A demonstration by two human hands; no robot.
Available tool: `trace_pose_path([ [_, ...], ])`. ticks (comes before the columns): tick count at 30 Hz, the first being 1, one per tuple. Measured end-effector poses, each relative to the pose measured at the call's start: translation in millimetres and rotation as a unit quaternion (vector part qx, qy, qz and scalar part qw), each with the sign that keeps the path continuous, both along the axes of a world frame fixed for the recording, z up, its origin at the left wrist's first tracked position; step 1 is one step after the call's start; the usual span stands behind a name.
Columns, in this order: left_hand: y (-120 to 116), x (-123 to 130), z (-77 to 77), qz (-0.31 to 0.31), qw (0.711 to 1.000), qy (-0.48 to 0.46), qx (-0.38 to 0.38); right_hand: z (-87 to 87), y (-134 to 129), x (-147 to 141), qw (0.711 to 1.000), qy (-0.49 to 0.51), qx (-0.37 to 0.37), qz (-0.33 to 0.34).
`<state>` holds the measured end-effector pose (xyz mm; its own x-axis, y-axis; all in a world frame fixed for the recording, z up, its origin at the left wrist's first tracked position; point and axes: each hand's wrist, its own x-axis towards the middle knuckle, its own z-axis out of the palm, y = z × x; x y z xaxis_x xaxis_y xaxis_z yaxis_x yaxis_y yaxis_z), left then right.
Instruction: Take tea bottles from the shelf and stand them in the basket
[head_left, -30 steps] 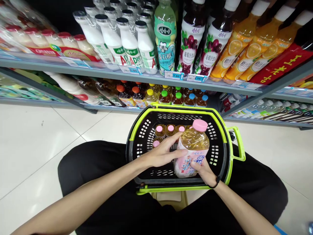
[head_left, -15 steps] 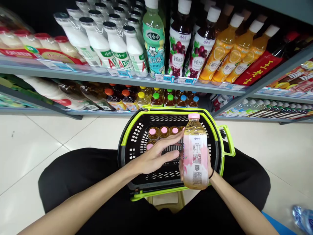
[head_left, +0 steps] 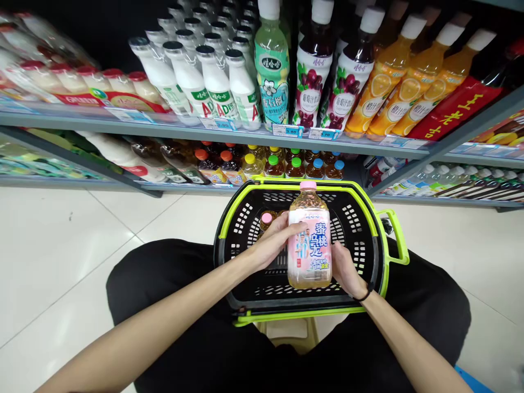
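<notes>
A clear drink bottle [head_left: 309,240] with a pink cap and a pink-and-white label is held upright over the basket, its front label facing me. My left hand [head_left: 272,243] grips its left side, thumb across the label and the other fingers hidden behind. Against the right edge of the bottle is my right hand [head_left: 347,268], its fingers partly hidden behind the bottle. Below is a black shopping basket [head_left: 360,240] with lime-green rims. Inside it, a pink-capped bottle [head_left: 267,219] shows beyond my left hand; others there are mostly covered.
The shelf ahead carries white milk-drink bottles [head_left: 213,87], a green bottle [head_left: 272,71], grape drinks [head_left: 309,82] and orange drinks [head_left: 403,76]. Colour-capped bottles [head_left: 295,166] fill the lower shelf. A green basket handle [head_left: 397,240] sticks out right. My knees flank the basket above the tiled floor [head_left: 61,245].
The bottle has moved left and turned from its back label to its front. My left hand, apart from it before, now grips it. The view has shifted a little left.
</notes>
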<state>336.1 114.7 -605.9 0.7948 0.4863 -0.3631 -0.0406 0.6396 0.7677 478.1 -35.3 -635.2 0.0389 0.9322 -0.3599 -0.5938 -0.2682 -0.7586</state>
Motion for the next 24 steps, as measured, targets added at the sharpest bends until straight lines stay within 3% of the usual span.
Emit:
trace_pose_path([
  [5, 3, 6, -6.7, 0.072, 0.988, 0.088, -0.106, -10.6, -8, 3, 0.997, -0.048, 0.002, 0.063],
  [9, 0, 6, -8.0, 0.086, 0.978, 0.065, -0.18, -16.0, -7, -3, 0.998, -0.054, -0.032, 0.004],
  [13, -3, 4, -7.3, 0.093, 0.979, 0.029, -0.18, -16.4, 3, -16, 0.995, 0.064, -0.07, -0.03],
  [19, 0, 5, -11.3, 0.064, 0.984, 0.012, -0.167, -11.1, 8, -26, 0.95, 0.286, -0.034, 0.12],
  [24, 4, 7, -12.3, 0.061, 0.984, 0.008, -0.166, -0.2, 6, -26, 0.958, 0.281, -0.044, 0.04],
])
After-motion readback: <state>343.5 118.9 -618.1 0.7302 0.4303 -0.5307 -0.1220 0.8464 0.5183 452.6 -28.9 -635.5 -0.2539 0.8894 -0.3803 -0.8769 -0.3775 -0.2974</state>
